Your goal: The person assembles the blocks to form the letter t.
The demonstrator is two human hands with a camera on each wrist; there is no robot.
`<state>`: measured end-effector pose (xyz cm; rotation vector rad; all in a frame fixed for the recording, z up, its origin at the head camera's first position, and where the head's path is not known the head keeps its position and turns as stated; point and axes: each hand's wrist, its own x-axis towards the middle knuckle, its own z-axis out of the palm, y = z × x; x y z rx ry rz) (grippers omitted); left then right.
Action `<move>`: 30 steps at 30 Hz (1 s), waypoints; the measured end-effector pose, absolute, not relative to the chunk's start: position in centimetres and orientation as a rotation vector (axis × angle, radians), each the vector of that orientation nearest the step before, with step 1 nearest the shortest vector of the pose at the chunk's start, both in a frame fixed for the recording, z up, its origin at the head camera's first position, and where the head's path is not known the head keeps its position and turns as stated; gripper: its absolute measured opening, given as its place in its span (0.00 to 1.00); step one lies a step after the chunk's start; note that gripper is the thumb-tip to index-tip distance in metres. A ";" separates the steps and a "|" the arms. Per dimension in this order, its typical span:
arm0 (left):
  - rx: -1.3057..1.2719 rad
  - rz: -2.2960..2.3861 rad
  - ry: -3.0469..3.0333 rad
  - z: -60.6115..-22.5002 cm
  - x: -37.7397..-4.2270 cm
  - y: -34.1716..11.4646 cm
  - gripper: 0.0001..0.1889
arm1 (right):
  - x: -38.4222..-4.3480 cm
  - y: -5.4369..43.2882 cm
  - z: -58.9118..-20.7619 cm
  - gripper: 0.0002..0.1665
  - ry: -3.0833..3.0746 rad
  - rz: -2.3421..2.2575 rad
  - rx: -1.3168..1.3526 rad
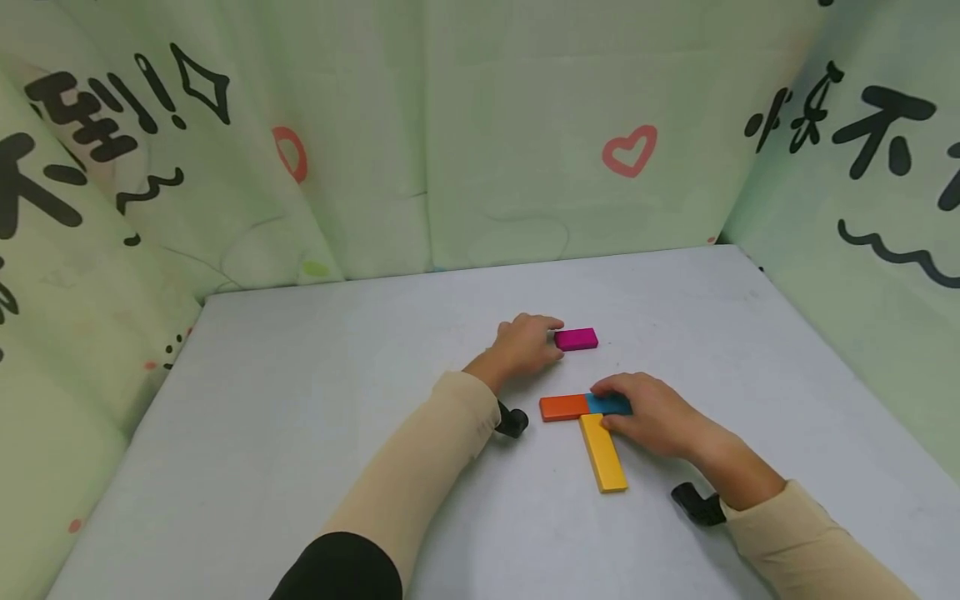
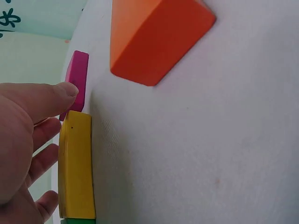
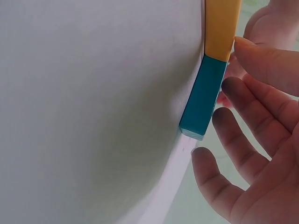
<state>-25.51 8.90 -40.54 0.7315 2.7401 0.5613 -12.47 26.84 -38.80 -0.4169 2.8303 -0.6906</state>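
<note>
My left hand (image 1: 525, 343) is at the left end of a magenta block (image 1: 576, 339), index finger on its far side and thumb on its near side. In the left wrist view, the thumb lies against the magenta block (image 2: 80, 70); a yellow block (image 2: 77, 163) and the edge of a green block (image 2: 78, 221) continue the row, both hidden in the head view. My right hand (image 1: 652, 412) holds a blue block (image 1: 609, 404) between thumb and index finger. That blue block adjoins an orange block (image 1: 562, 407), and another yellow block (image 1: 603, 454) extends nearer from them.
The blocks lie on a white table (image 1: 315, 417). Pale green printed curtains (image 1: 510, 167) hang along its back and sides. Black wrist-worn devices (image 1: 513, 421) stick out at both cuffs, the left one close to the orange block.
</note>
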 end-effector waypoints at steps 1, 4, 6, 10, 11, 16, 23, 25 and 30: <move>0.725 0.570 2.738 -40.6 -25.5 8.9 0.26 | -12.5 26.8 -38.8 0.23 2.831 -0.692 -0.419; 0.715 0.607 2.726 -40.6 -25.4 8.8 0.24 | -12.4 26.8 -38.8 0.23 2.835 -0.694 -0.421; 0.718 0.633 2.709 -40.6 -25.4 8.7 0.22 | -12.4 26.8 -38.8 0.24 2.838 -0.695 -0.417; 0.743 0.688 2.662 -40.7 -25.4 8.7 0.18 | -12.4 26.9 -38.8 0.24 2.839 -0.699 -0.418; 0.748 0.700 2.653 -40.7 -25.4 8.7 0.17 | -12.4 26.9 -38.8 0.24 2.839 -0.701 -0.419; 0.777 0.708 2.664 -40.7 -25.4 8.8 0.20 | -12.4 27.0 -38.8 0.24 2.838 -0.707 -0.434; 0.891 0.575 2.650 -40.5 -25.3 9.2 0.23 | -12.4 26.9 -38.8 0.23 2.831 -0.715 -0.441; 0.917 0.535 2.650 -40.5 -25.3 9.2 0.22 | -12.4 26.9 -38.7 0.23 2.828 -0.717 -0.437; 0.935 0.517 2.656 -40.3 -25.0 9.0 0.20 | -12.4 26.9 -38.7 0.23 2.830 -0.718 -0.433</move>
